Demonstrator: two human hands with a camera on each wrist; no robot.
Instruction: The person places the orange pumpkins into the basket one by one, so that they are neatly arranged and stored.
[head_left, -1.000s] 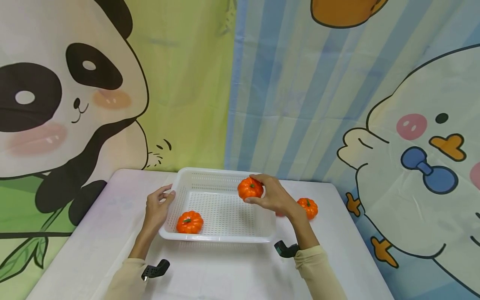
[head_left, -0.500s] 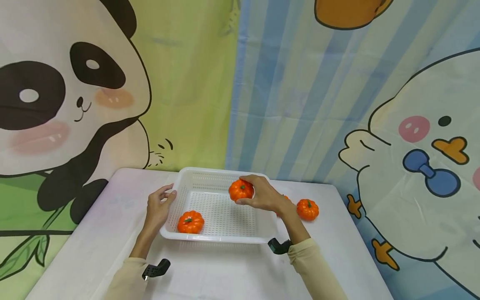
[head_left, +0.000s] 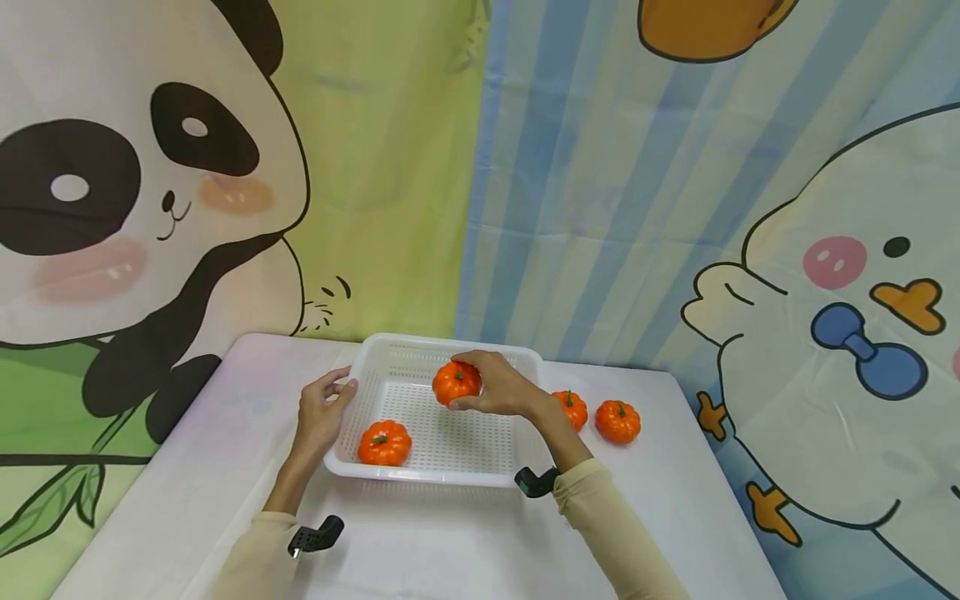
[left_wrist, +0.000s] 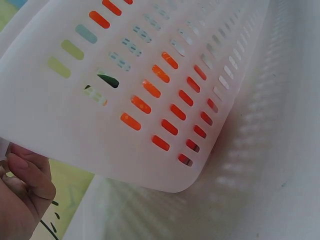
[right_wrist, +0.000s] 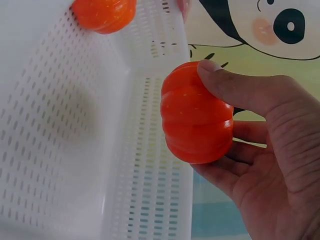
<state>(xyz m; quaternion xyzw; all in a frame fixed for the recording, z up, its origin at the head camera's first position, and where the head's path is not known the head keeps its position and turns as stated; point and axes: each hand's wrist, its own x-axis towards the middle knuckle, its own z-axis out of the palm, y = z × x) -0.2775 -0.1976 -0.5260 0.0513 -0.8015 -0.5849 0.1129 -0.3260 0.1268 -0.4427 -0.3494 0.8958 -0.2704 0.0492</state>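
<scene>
A small orange toy pumpkin with a green stem is held over the white perforated plastic basket by my right hand. In the right wrist view, thumb and fingers grip the pumpkin from opposite sides, above the basket's floor. My left hand is at the basket's left rim; in the left wrist view its thumb and fingers pinch the rim. Another orange pumpkin lies inside, in the near left corner. Through the wall slots its orange skin shows in the left wrist view.
Two more orange pumpkins sit on the white-covered table, right of the basket; the nearer one is partly behind my right wrist. A cartoon-print curtain hangs behind the table. Each wrist carries a small black camera.
My right hand has carried its pumpkin leftward over the basket, from the right side toward the middle. The pumpkins on the right have come more into view. The left hand stays at the rim.
</scene>
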